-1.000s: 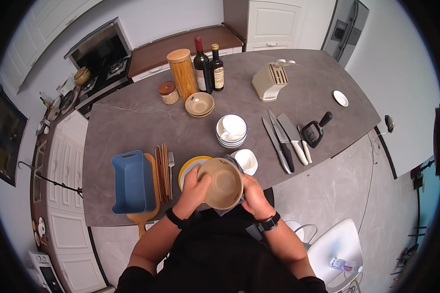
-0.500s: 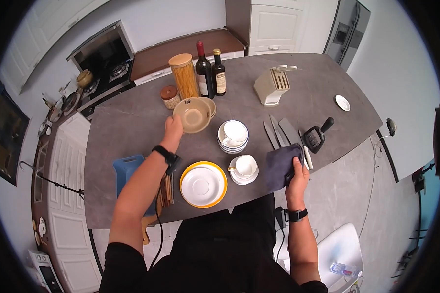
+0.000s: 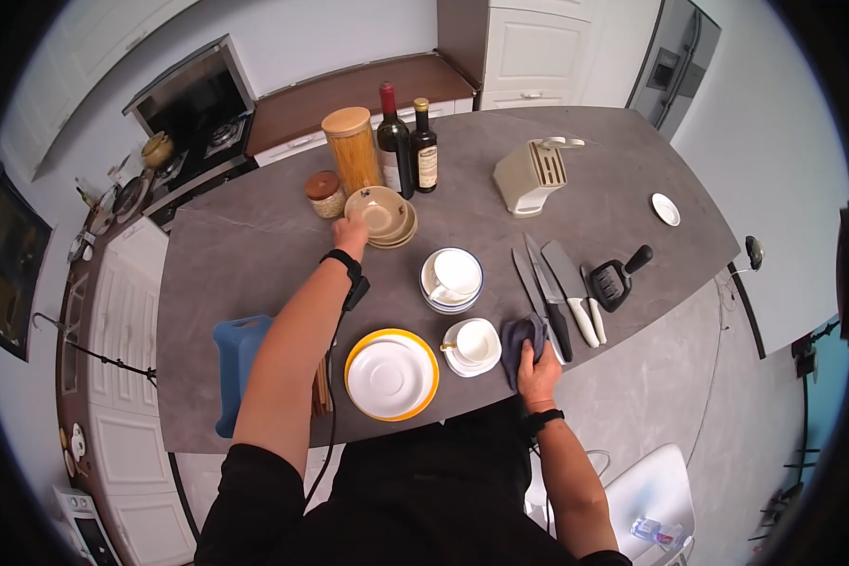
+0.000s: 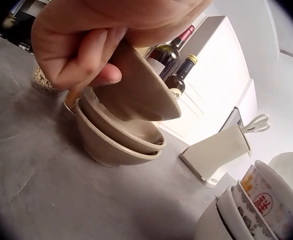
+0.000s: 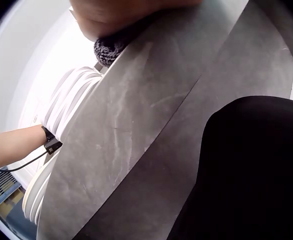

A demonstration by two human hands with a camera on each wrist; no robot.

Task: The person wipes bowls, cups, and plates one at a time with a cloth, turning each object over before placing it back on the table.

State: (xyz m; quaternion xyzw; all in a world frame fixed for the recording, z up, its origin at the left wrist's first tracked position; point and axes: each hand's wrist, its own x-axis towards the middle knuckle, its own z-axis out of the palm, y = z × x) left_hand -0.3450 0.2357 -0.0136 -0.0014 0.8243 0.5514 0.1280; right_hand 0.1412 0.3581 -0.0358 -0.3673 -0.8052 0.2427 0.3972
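My left hand [image 3: 352, 238] pinches the rim of a beige bowl [image 4: 141, 92], thumb and fingers at its near side. This bowl is tilted just above two stacked beige bowls [image 4: 117, 150], overlapping them in the head view. Near the front edge of the table, my right hand [image 3: 540, 379] grips a bunched dark grey cloth [image 3: 515, 349]. To the left of the cloth stands a white cup [image 3: 475, 341] on a squarish saucer. In the right wrist view only part of the hand and the fuzzy cloth [image 5: 106, 51] show.
Behind the bowls stand a pasta jar [image 3: 352, 156], a smaller jar [image 3: 324, 196] and two dark bottles [image 3: 393, 151]. White plates [image 3: 389, 377], a white dish stack [image 3: 451, 300] and a blue bin [image 3: 239, 363] are nearer. Several knives [image 3: 561, 274] and a knife block [image 3: 532, 179] lie right.
Both hands held the bowl and cloth close to the body; then the left hand carried the bowl forward to the stack and lowered it. The right hand moved right with the cloth, then back left.
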